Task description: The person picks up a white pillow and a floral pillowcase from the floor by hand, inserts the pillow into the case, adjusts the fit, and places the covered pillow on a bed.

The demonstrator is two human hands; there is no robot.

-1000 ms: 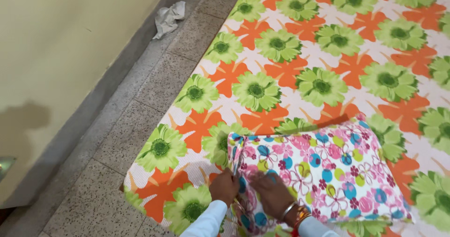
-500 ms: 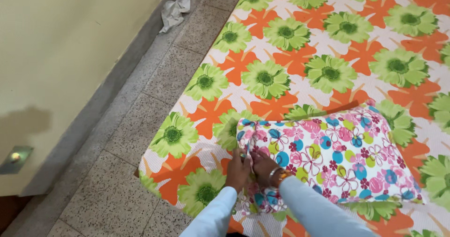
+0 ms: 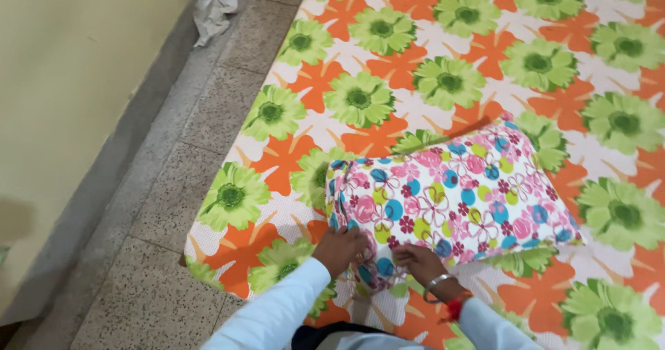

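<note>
A pillow (image 3: 450, 201) in a cover printed with pink flowers and blue, green dots lies on a mattress sheet (image 3: 450, 80) of large green and orange flowers. My left hand (image 3: 339, 249) grips the cover's near left corner. My right hand (image 3: 419, 261), with bangles at the wrist, presses and pinches the cover's near edge just beside it. Both arms wear light blue sleeves. The fingertips are partly buried in the bunched fabric.
The mattress lies on a speckled stone floor (image 3: 159, 294). A pale yellow wall (image 3: 69, 80) runs along the left with a grey skirting. A crumpled white cloth (image 3: 211, 11) lies on the floor by the wall at the top.
Both hands have slid toward me along the pillow's open end, and my right hand has moved right, apart from the left. The view has shifted left and down.
</note>
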